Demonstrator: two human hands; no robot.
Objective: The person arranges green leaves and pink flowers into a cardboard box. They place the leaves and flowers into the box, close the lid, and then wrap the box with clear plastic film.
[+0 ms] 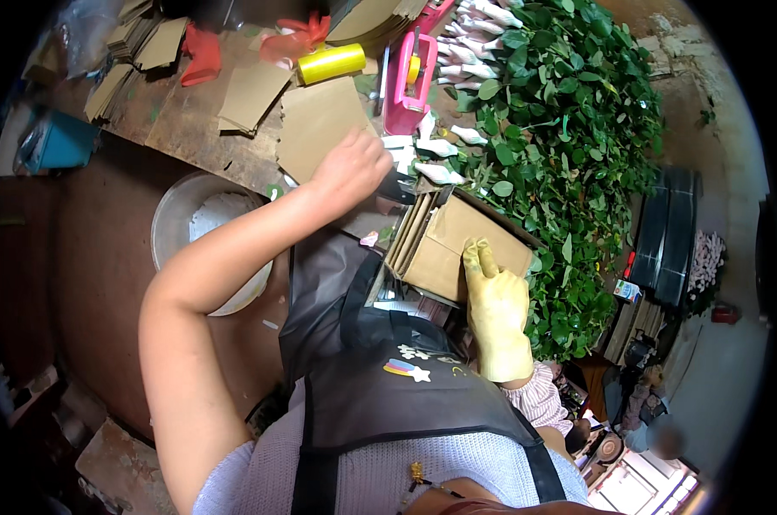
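My bare left hand (354,172) has curled fingers over the edge of a loose brown cardboard sheet (315,120), beside white strips and a dark piece; whatever they hold is hidden. My right hand (496,309), in a yellow glove, lays two outstretched fingers on the top of folded cardboard pieces (444,236) stacked in a dark holder at the table's edge. A pink tape dispenser (401,112) stands above my left hand, near white-wrapped rose heads (440,172) with green leaves (586,129).
The worktable (187,129) carries cardboard stacks (161,43), a yellow roll (330,64) and red items (200,51). A round bucket (178,240) sits below its left edge, a blue bin (66,142) at far left. Another person (663,438) appears at lower right.
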